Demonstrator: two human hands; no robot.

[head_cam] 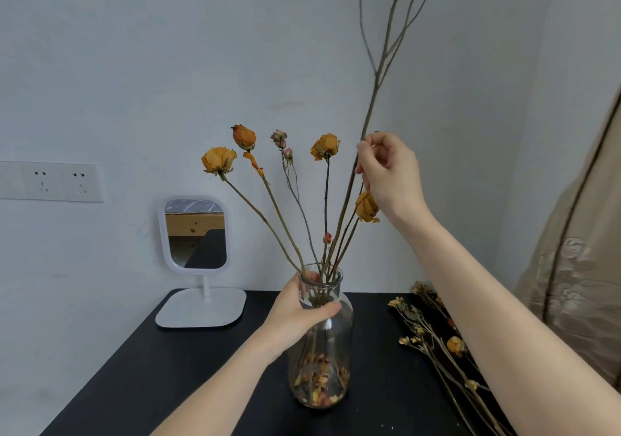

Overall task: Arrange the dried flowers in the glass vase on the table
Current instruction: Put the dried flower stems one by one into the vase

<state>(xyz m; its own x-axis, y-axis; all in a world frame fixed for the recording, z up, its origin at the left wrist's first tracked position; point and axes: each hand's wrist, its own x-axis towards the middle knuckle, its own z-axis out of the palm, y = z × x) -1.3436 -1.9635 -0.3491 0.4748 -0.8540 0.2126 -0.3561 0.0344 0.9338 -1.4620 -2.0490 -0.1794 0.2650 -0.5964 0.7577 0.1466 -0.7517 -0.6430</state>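
Note:
A clear glass vase (324, 361) stands on the black table (174, 378), with loose dried petals in its bottom. Several dried yellow and orange roses (219, 160) on thin stems fan out of its neck. My left hand (299, 311) wraps around the vase's neck. My right hand (389, 170) is raised above and to the right of the vase, pinching a long branching dried stem (373, 99). That stem's lower end runs into the vase mouth, and its top leaves the frame.
More dried flower stems (433, 338) lie on the table to the right of the vase. A white stand mirror (196, 234) sits at the table's back left against the wall. Wall sockets (60, 182) are at left. A beige curtain (578, 267) hangs at right.

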